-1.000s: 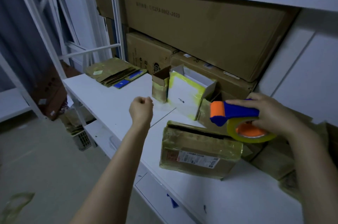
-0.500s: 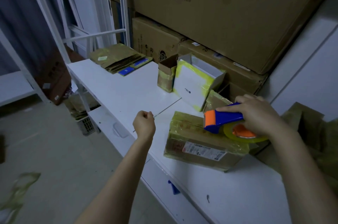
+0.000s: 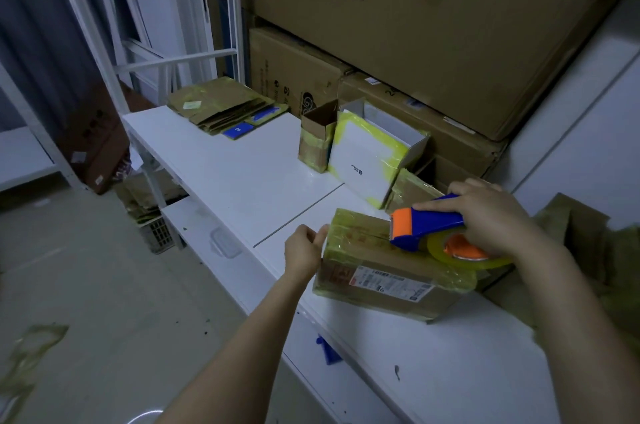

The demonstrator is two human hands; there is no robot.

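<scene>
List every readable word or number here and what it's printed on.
"T/CZFA 0002-2020" (third letter unsure): on the large top carton; the characters before it are blurred.
Shipping label on the taped parcel: too small to read.
White box logo print: too small.
Lower carton markings: blurred.
</scene>
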